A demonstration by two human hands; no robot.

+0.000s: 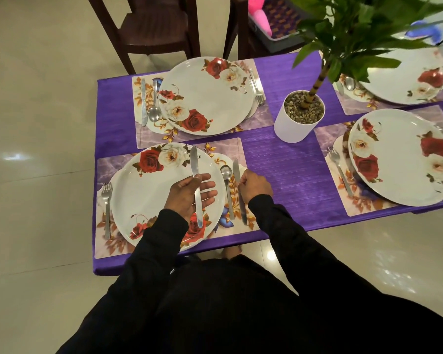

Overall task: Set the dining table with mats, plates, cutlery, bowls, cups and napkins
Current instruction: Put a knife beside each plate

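Note:
Four place settings lie on the purple tablecloth [287,175]. On the near floral mat [105,249] sits a rose-patterned plate [151,198], with a fork [106,208] to its left and a spoon [226,185] to its right. My left hand [187,198] hovers palm-up over this plate and holds a spare knife [194,162] under the thumb. My right hand [255,186] grips the handle of the mat knife [235,168], which lies just right of the spoon.
The far-left setting has a plate [205,95], knife [143,103], spoon [154,106] and fork [256,88]. Two more plates [399,159] [404,77] sit on mats at the right. A white potted plant [298,118] stands mid-table. A dark chair [154,29] is behind.

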